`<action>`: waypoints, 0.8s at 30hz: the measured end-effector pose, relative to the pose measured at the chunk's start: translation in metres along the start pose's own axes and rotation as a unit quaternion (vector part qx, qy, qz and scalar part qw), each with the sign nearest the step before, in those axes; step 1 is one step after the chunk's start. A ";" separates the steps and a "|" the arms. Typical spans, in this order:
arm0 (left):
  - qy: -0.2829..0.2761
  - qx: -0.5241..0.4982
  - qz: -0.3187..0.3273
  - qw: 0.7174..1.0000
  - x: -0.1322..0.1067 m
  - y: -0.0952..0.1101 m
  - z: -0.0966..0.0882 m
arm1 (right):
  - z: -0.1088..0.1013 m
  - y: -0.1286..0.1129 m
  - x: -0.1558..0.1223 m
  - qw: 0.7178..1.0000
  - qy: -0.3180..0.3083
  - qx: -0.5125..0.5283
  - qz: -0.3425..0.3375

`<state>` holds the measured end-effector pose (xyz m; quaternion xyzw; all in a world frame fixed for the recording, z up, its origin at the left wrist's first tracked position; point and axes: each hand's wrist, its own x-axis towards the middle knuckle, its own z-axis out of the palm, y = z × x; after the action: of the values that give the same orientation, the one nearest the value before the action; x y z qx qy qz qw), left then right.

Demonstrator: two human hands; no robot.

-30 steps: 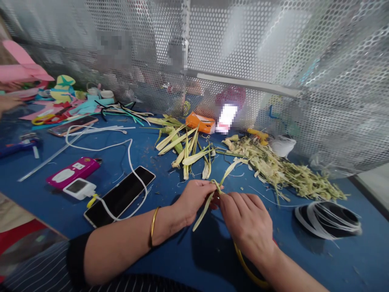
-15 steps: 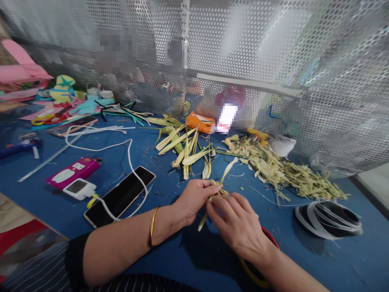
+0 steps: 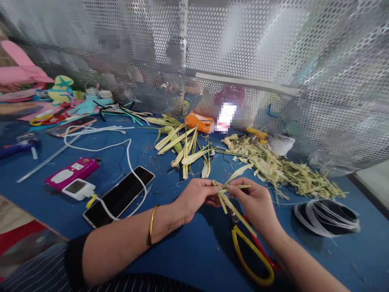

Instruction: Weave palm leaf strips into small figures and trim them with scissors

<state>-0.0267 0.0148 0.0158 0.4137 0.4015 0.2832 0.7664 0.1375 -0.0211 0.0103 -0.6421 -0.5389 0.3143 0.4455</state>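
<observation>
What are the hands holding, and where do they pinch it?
Leaf strips. The left hand pinches them near where they cross; the right hand pinches close beside the crossing.

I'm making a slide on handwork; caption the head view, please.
Left hand and right hand pinch pale leaf strips above a blue table, scissors lying nearby.

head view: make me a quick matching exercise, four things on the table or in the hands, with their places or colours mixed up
Column one
1. crossed leaf strips
2. scissors
3. spool
4. packet

Column two
A. orange, near the perforated panel
B. mostly black, farther right than the right hand
C. held between the left hand and the right hand
D. yellow and red handles

Pairs: 1-C, 2-D, 3-B, 4-A
</observation>
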 end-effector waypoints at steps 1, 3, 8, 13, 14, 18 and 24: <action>-0.001 0.003 0.003 1.000 0.000 0.000 0.000 | 0.001 0.002 0.002 1.000 -0.005 0.026 0.016; 0.003 0.002 0.009 1.000 0.000 -0.001 0.000 | 0.005 0.006 0.002 0.997 -0.017 0.066 0.044; 0.040 -0.016 0.012 0.999 0.000 0.000 0.002 | 0.011 0.009 0.000 0.990 -0.036 0.111 0.084; 0.106 -0.047 0.052 0.992 0.004 0.002 -0.001 | 0.008 0.010 0.001 0.999 0.031 -0.031 0.024; 0.119 -0.051 0.058 0.990 0.005 0.003 -0.003 | 0.006 0.010 0.001 0.995 0.051 -0.087 -0.017; 0.150 -0.041 0.068 0.986 0.009 0.003 -0.007 | -0.002 0.008 -0.001 0.916 0.068 -0.264 -0.294; 0.113 0.028 0.081 0.990 0.007 0.001 -0.006 | -0.007 0.002 -0.003 0.803 0.019 -0.289 -0.520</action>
<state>-0.0288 0.0233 0.0123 0.4322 0.4582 0.3779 0.6786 0.1434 -0.0255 0.0111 -0.3701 -0.8495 -0.1472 0.3459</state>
